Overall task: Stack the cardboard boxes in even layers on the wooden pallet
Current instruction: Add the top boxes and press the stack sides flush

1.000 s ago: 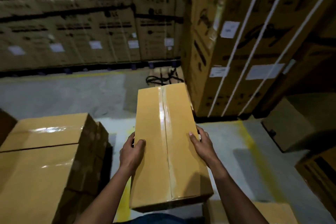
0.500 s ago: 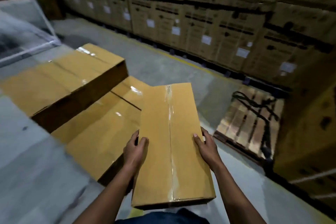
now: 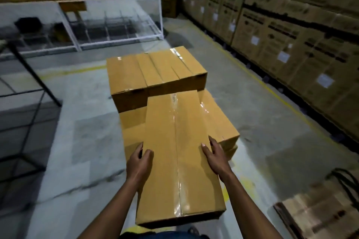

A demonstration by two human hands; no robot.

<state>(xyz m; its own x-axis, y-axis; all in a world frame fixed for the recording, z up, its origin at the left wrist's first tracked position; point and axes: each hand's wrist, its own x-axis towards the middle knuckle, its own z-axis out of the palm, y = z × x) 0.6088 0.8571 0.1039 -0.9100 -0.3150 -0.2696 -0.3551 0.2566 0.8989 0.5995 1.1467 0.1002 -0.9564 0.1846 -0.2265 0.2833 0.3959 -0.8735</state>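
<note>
I carry a long taped cardboard box point(image 3: 180, 157) in front of me, lengthwise away from my body. My left hand point(image 3: 138, 163) grips its left side, thumb on top. My right hand point(image 3: 214, 158) grips its right side, fingers down the edge. Ahead, partly under the far end of the carried box, stands a stack of like boxes point(image 3: 155, 75); its upper layer covers only the far half, with lower boxes point(image 3: 217, 120) showing on the near right. A wooden pallet point(image 3: 320, 211) lies at the lower right, blurred. What the stack rests on is hidden.
A long wall of large printed cartons point(image 3: 281, 31) runs along the right behind a yellow floor line point(image 3: 272, 91). White wire racks point(image 3: 108, 25) stand at the back left. A dark metal frame point(image 3: 25, 122) is at the left. Grey concrete floor point(image 3: 81, 141) surrounds the stack.
My view has swung left: the box stack now sits straight ahead instead of at my left, and the pallet has slid to the lower right. Both hands keep the same hold on the box.
</note>
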